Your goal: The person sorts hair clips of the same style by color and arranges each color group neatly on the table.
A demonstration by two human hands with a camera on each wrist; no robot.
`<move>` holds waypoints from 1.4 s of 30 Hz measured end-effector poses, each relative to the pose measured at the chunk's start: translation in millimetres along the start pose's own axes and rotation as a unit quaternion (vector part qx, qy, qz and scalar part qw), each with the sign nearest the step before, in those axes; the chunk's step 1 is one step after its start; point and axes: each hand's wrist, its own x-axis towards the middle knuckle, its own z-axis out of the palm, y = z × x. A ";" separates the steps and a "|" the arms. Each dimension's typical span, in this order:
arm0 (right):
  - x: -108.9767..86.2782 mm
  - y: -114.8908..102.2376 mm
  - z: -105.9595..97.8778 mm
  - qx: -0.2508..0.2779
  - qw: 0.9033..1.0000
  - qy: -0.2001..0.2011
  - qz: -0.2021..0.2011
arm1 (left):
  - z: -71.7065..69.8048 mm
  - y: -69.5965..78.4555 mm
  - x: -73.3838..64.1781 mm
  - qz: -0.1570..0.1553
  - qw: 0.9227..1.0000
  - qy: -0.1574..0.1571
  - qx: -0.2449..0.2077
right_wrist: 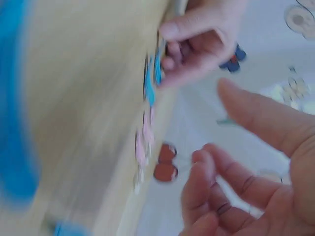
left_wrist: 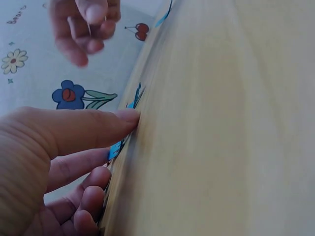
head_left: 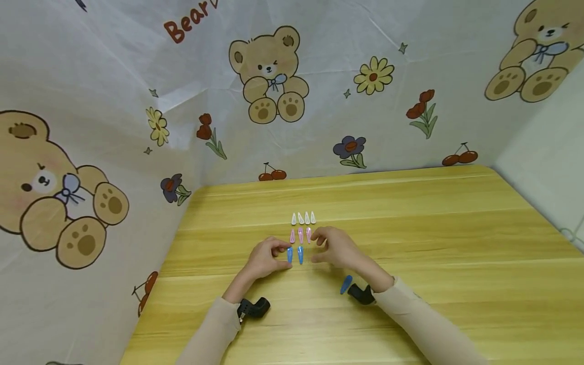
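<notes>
Small snap hair clips lie in rows on the table. In the head view, my left hand (head_left: 266,258) pinches the left blue hair clip (head_left: 289,255) at its two ends between thumb and forefinger. A second blue clip (head_left: 300,255) lies just to its right. My right hand (head_left: 337,247) hovers beside the rows, fingers bent and parted with nothing between them, close to the rightmost pink clip (head_left: 308,235). In the right wrist view that hand (right_wrist: 251,182) is also bare.
Behind the blue clips stand a row of three pink clips (head_left: 300,235) and a row of several white clips (head_left: 307,218). Another blue clip (head_left: 346,284) lies under the right forearm, beside the black wrist camera (head_left: 361,294). A bear-print cloth (head_left: 319,142) borders the wooden table (head_left: 410,218).
</notes>
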 end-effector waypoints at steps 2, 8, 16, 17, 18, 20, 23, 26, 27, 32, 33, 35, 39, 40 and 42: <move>-9.5 10.6 -11.4 0.020 1.000 0.013 -0.020 | 0.2 -0.1 0.1 -0.001 1.000 0.001 0.002; -30.8 43.7 -33.1 0.055 0.998 0.029 -0.026 | 1.8 -1.9 0.4 0.000 1.000 0.003 0.010; -37.4 65.3 -37.3 0.086 0.996 0.012 -0.012 | 3.9 -1.4 0.8 -0.003 1.000 0.002 0.003; -37.5 66.5 -37.2 0.087 0.996 0.011 -0.011 | 3.9 -1.6 0.9 0.000 1.000 0.003 0.001; -37.6 67.6 -37.0 0.086 0.996 0.010 -0.010 | 3.9 -1.7 0.9 0.004 1.000 0.003 0.000; -38.0 70.4 -36.4 0.087 0.996 0.009 -0.009 | 3.8 -2.2 0.9 0.007 1.000 0.004 -0.002; -38.2 75.9 -35.1 0.079 0.997 0.008 -0.011 | 3.6 -3.4 1.0 0.011 1.000 0.005 -0.004; -37.9 82.5 -32.7 0.067 0.998 0.005 -0.012 | 3.4 -4.7 1.0 0.011 1.000 0.006 -0.002; -37.7 84.6 -31.8 0.063 0.998 0.003 -0.013 | 3.3 -5.1 1.0 0.011 1.000 0.006 0.000; -36.6 92.1 -28.1 0.054 0.998 -0.007 -0.024 | 2.9 -5.5 0.3 0.011 1.000 0.006 0.004; -36.5 92.7 -27.5 0.048 0.998 -0.007 -0.027 | 2.7 -5.2 0.1 0.010 1.000 0.006 0.004; -36.3 93.4 -26.4 0.035 0.999 -0.006 -0.033 | 2.6 -4.6 -0.3 0.009 1.000 0.007 0.002; -37.9 94.1 -24.7 0.015 0.999 0.002 -0.038 | 2.7 -3.5 -0.2 0.004 1.000 0.009 0.001; -38.3 94.3 -24.4 0.012 0.999 0.004 -0.040 | 2.8 -3.4 -0.2 0.004 1.000 0.009 0.002; -39.1 95.0 -24.1 0.010 0.999 0.008 -0.044 | 2.9 -3.3 0.1 0.003 1.000 0.008 0.003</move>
